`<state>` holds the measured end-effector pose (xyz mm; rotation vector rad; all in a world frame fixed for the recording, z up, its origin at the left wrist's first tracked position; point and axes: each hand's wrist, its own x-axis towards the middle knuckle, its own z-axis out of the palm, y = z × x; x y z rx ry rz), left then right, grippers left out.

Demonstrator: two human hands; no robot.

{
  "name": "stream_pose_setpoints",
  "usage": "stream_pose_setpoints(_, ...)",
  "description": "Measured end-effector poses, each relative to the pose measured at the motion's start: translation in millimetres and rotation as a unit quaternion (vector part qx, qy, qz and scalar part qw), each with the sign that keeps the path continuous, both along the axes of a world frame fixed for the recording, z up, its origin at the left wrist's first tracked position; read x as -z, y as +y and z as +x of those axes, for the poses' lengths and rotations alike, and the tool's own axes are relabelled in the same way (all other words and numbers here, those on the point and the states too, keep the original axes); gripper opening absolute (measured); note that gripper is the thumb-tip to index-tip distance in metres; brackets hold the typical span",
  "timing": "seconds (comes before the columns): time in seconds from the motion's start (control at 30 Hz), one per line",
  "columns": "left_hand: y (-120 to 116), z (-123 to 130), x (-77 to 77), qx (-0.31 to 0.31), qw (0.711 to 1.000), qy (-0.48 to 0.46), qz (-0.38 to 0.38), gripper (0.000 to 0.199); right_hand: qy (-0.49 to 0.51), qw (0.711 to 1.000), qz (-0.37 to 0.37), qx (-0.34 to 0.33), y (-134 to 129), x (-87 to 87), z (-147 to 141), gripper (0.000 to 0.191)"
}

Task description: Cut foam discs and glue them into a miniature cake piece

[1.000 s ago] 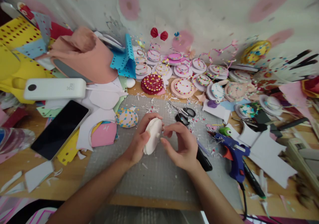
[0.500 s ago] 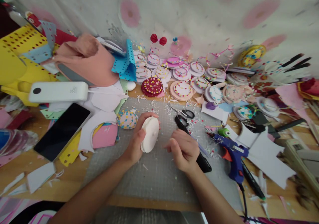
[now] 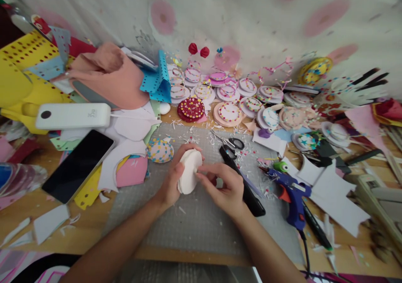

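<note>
Tilted up over the grey cutting mat [image 3: 188, 228] is a white foam disc [image 3: 189, 175] made of stacked round layers. My left hand [image 3: 172, 178] grips it by the edge, thumb on the near side and fingers behind. My right hand [image 3: 224, 186] has thumb and forefinger pinched together at the right part of the disc's face. Whatever sits between those fingertips is too small to make out. Left of the disc lies a dotted round piece [image 3: 160, 150] with yellow and blue specks. Black-handled scissors [image 3: 232, 144] and a black-handled cutter [image 3: 248, 190] lie to the right.
Several small decorated hats [image 3: 230, 113] line the back by the curtain. A blue glue gun [image 3: 293, 195] with a cord lies at right, beside white foam scraps [image 3: 337, 199]. A phone [image 3: 78, 165] and a white power bank [image 3: 73, 115] rest at left.
My right hand has moved left and up from beside the disc, and its fingertips now meet the disc's face. My left hand keeps its hold on the disc, which has barely shifted.
</note>
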<state>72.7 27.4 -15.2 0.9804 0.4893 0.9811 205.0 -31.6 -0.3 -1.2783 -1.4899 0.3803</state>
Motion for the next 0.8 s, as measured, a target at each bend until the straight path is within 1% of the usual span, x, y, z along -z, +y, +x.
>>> stream_pose_setpoints(0.1,-1.4,1.2,0.9,0.014,1.000,-0.015,-0.023,0.046,0.004,1.000,0.009,0.002,0.8,2.7,-1.7,0.006)
stream_pose_setpoints(0.17,-2.0,2.1,2.5,0.010,0.999,-0.016,-0.035,0.046,0.017,1.000,0.009,0.006,1.2,4.9,-3.0,0.006)
stream_pose_setpoints(0.3,-2.8,3.5,6.0,-0.020,0.998,0.023,-0.053,0.050,0.043,0.999,-0.007,0.013,1.3,8.5,-5.6,0.006)
stream_pose_setpoints(0.4,-3.7,4.4,5.9,-0.035,0.998,0.030,-0.051,0.052,0.050,0.998,-0.019,0.017,0.9,9.1,-6.9,0.007)
stream_pose_setpoints(0.53,-5.0,4.9,3.1,-0.018,0.999,0.010,-0.047,0.053,0.060,0.998,-0.020,0.019,0.6,8.6,-8.2,0.006)
stream_pose_setpoints(0.7,-5.1,3.9,0.1,-0.008,0.999,0.021,-0.041,0.053,0.058,0.998,-0.024,0.024,0.8,9.7,-9.3,0.007)
stream_pose_setpoints(0.8,-4.6,3.0,-0.6,0.005,0.999,0.009,-0.031,0.053,0.059,0.998,-0.029,0.017,-0.4,9.4,-9.3,0.005)
